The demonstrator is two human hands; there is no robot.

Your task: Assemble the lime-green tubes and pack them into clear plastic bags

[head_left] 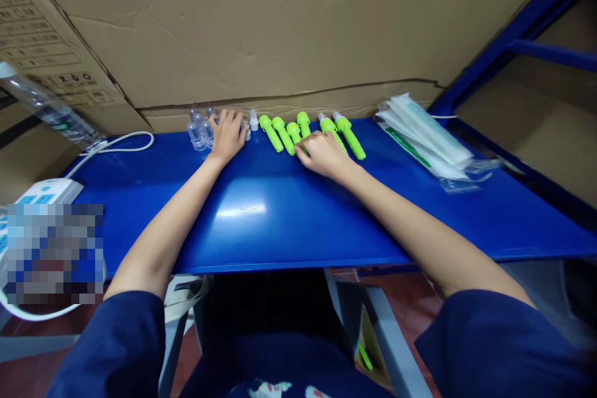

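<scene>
On the blue table, my left hand [227, 137] reaches over a cluster of small clear plastic caps [198, 132]; its fingers are spread and touch some of them. Another clear cap [254, 119] stands upright just right of that hand. My right hand [323, 153] is curled around the lower part of a bright green torch-shaped stick [293, 130], its fingertips closed and partly hiding it. To the left of this hand lie two more green sticks [269, 132], side by side. Beyond its knuckles are green sticks with clear tips [349, 135], partly covered by the hand.
Flat plastic-wrapped packets [422, 137] lie at the right. A clear bottle [56, 112] leans at the far left, above a white power strip [49, 193] with its cable. Cardboard [289, 25] walls the back, and a blue metal frame [504, 43] rises on the right.
</scene>
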